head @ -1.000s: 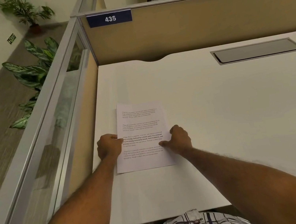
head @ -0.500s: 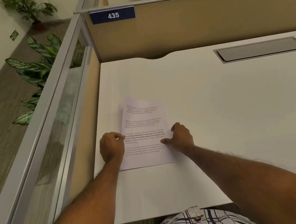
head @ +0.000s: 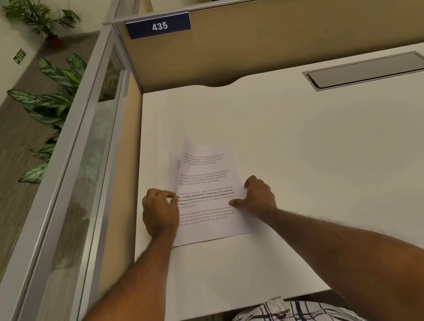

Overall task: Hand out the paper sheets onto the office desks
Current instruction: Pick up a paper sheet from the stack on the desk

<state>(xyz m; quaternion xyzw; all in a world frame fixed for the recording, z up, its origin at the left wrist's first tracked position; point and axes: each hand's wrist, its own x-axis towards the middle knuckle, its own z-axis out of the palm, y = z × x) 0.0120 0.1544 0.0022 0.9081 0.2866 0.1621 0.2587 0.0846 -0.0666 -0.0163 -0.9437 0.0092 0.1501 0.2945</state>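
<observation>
both edges of the paper sheets (head: 206, 186) pinched — left hand (head: 158, 215), right hand (head: 259, 198) — below plate (head: 159, 26) "435".

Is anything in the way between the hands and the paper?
No, nothing visible. The left hand and the right hand both touch the paper, which lies on the desk.

Leafy plant (head: 58, 98), "435" plate (head: 159, 26)

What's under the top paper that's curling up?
Another printed sheet peeks out where the top paper lifts at its far corner. The rest is covered, so how many sheets lie on the white desk cannot be seen.
</observation>
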